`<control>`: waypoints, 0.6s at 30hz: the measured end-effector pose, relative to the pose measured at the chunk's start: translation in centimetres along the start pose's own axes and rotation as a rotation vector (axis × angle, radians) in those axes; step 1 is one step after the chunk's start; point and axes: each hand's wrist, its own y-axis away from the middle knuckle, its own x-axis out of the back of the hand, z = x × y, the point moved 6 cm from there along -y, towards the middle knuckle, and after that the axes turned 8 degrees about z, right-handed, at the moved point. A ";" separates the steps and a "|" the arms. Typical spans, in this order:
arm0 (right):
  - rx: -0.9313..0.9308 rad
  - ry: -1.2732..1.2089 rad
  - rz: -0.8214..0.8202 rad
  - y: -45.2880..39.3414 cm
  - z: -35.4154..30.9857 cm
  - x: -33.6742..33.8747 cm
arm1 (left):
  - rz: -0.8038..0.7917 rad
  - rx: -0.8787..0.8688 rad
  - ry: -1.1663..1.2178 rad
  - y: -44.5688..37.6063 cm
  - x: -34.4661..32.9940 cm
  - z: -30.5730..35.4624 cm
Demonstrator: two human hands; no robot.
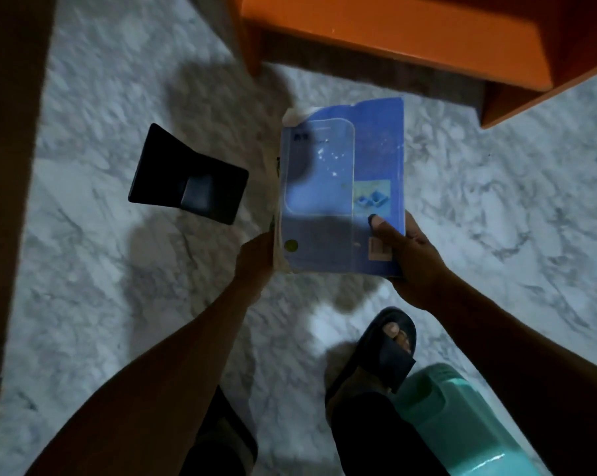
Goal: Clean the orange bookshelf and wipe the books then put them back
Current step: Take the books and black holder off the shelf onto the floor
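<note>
The blue paperback book with a worn cover [341, 190] is held above the grey marbled floor [496, 207], below the front edge of the orange wooden bookshelf [393, 32]. Right hand [410, 259]: grip pinches the book's near right corner, thumb on the cover, fingers beneath. Left hand [255, 259]: grip supports the near spine edge; finger position cannot be determined. Both forearms extend forward. A black folded case [187, 176] lies on the floor to the left of the book.

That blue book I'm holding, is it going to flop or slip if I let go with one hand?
Probably floppy: the blue book looks like a worn softcover with a torn top corner. Its cover looks glossy, so perhaps slippery. The right hand pinches only a bottom corner, so keep the left hand at the spine.
</note>
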 end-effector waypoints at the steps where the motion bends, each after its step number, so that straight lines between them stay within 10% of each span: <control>1: -0.003 0.005 -0.007 -0.2 0.7 -0.5 | 0.069 -0.026 -0.062 0.1 1.1 -0.3; 9: -0.034 0.550 0.453 -0.5 4.6 0.0 | 0.106 -0.027 -0.067 0.5 7.4 -1.8; 18: 0.010 0.826 0.277 8.9 -4.1 -1.1 | 0.071 -0.257 -0.237 11.7 11.1 9.4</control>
